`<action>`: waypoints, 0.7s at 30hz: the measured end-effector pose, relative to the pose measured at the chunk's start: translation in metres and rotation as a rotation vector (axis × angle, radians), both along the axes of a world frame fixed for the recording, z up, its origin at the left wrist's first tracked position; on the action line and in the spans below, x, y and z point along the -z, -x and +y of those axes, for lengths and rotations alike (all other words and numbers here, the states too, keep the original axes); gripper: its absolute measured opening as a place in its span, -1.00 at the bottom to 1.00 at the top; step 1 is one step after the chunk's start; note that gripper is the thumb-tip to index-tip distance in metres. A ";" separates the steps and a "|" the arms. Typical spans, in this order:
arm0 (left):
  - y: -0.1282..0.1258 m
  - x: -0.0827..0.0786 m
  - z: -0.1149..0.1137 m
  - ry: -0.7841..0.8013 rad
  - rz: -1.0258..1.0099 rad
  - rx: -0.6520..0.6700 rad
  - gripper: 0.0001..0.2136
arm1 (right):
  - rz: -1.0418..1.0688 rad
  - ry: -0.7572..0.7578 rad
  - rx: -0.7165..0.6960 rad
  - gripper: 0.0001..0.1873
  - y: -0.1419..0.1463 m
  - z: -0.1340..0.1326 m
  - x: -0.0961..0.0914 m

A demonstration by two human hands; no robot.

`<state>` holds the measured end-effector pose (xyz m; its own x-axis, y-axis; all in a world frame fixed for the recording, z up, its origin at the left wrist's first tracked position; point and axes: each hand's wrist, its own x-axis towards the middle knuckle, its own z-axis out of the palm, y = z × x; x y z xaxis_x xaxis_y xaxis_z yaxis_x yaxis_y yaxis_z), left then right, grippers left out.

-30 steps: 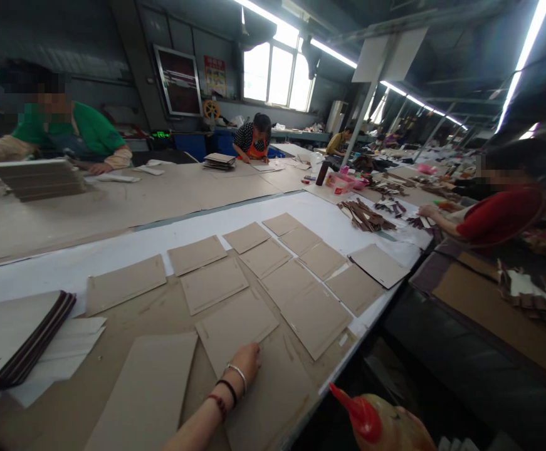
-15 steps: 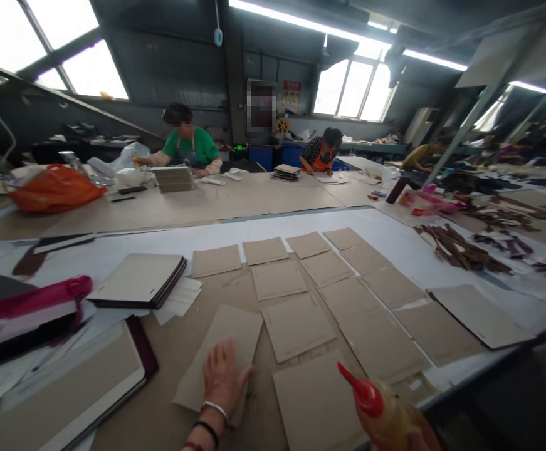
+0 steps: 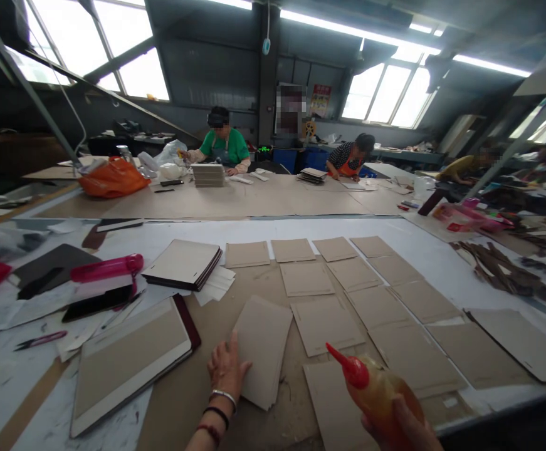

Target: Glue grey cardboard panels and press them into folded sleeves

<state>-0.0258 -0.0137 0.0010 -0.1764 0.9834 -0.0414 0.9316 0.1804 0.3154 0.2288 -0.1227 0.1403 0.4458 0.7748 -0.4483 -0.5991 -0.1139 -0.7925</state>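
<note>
My left hand (image 3: 225, 371) lies flat with fingers spread on the table, its fingertips against the left edge of a small stack of grey cardboard sheets (image 3: 264, 347). My right hand (image 3: 402, 427), at the bottom right, is wrapped round a squeeze bottle of amber glue with a red nozzle (image 3: 371, 387), tilted with the tip pointing up and left. Several single cardboard sheets (image 3: 326, 322) lie in rows on the brown table surface ahead.
A large board with a dark edge (image 3: 129, 360) lies to my left, a stack of covers (image 3: 183, 264) and a pink bottle (image 3: 106, 268) beyond it. Scissors (image 3: 40, 340) lie far left. Brown strips (image 3: 503, 269) are heaped right. Other people work at the far table (image 3: 254, 200).
The view has swung left. My left hand slid from a single sheet to the stack's left edge. The glue bottle has risen further into view, with my right hand now showing.
</note>
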 end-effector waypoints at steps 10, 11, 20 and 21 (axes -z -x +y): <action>0.056 -0.075 -0.011 0.590 -1.587 -0.207 -0.43 | -0.151 -0.009 -0.060 -0.40 0.029 0.004 -0.013; 0.058 -0.087 -0.015 0.596 -1.634 -0.194 -0.41 | -0.185 -0.021 -0.068 -0.42 0.028 0.007 -0.015; 0.060 -0.151 -0.033 0.564 -1.606 -0.073 -0.37 | -0.581 -0.131 -0.159 -0.44 0.006 0.036 -0.043; 0.061 -0.153 -0.033 0.551 -1.586 -0.060 -0.38 | -0.572 -0.143 -0.157 -0.45 0.005 0.038 -0.045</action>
<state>-0.0864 -0.0466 0.1540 0.3407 0.7858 -0.5162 -0.2348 0.6028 0.7626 0.2238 -0.0850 0.1856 0.4604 0.8858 -0.0579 -0.0586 -0.0347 -0.9977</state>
